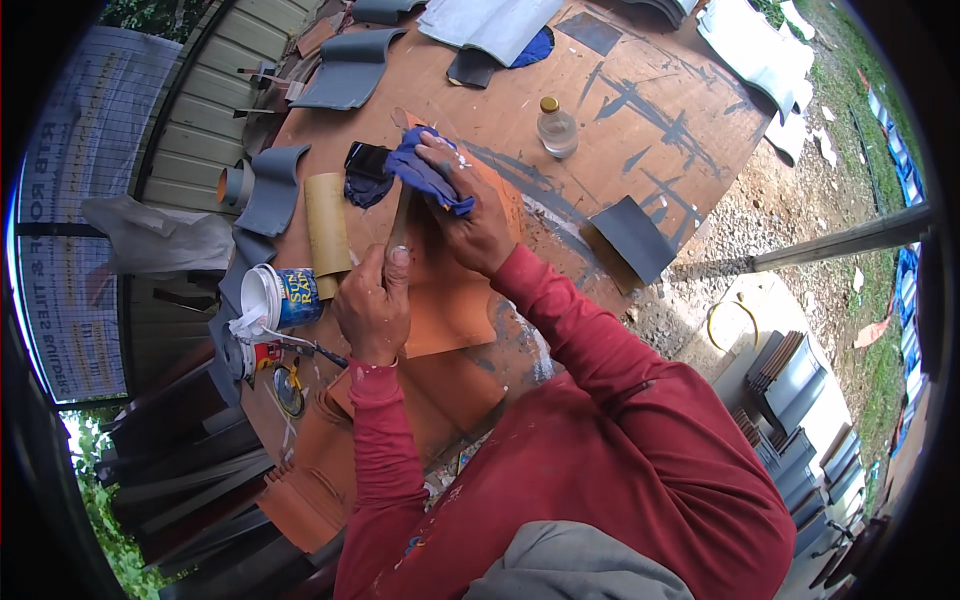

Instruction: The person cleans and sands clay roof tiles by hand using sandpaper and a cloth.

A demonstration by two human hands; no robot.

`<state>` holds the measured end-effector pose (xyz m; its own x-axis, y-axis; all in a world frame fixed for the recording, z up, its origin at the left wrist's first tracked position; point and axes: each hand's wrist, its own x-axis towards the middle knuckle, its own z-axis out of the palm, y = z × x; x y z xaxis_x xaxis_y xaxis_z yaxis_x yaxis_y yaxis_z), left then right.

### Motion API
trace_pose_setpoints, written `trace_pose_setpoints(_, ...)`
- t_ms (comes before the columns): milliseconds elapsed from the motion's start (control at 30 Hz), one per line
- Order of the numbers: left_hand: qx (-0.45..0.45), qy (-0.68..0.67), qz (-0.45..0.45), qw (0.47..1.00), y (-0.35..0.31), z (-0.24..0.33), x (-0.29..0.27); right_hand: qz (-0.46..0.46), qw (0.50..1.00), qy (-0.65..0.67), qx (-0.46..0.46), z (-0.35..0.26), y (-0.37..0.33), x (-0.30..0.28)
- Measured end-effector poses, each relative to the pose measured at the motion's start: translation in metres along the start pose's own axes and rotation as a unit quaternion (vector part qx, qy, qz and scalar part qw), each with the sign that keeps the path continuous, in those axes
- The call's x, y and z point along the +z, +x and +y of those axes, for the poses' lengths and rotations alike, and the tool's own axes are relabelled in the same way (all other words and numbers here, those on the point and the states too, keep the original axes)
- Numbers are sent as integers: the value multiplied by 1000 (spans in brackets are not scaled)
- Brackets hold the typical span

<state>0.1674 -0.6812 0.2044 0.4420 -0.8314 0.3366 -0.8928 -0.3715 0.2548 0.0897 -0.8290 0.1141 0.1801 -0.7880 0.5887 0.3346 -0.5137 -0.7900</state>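
My right hand (475,215) grips a crumpled blue cloth (415,172) at the far end of an orange roof tile. Closer to me, my left hand (372,305) is closed with its thumb up, around a narrow, flat, blade-like strip (401,215) whose exact kind I cannot make out. The cloth meets the strip's far end. Under both hands lies the curved orange roof tile (445,305). Another orange tile (455,390) sits nearer my body. White smears show on my fingers.
Left of my left hand stand a white-filled paint tub (297,297) with a brush and a yellow-brown roll (325,222). A phone (368,158) lies on dark cloth. Ahead is a glass jar (557,128). Grey tiles (350,70) and sandpaper (632,243) rest on the wooden table (500,115).
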Motion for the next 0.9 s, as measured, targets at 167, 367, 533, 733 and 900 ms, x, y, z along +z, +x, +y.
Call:
trace_pose_setpoints(167,-2,7,5,1000,6,-5,1,133,957,101,238,95,-53,1)
trace_pose_setpoints(367,-14,-13,-2,1000,3,-20,-3,86,881,-74,460,86,-55,-24)
trace_pose_setpoints(533,-15,-22,7,1000,-1,-26,-4,-22,998,34,55,49,-18,14)
trace_pose_setpoints(733,-30,-79,107,991,-41,-60,-6,57,937,8,346,131,-101,-21)
trace_pose_setpoints(900,-69,-63,138,986,-71,-82,-12,-1,983,-27,181,72,-37,-6)
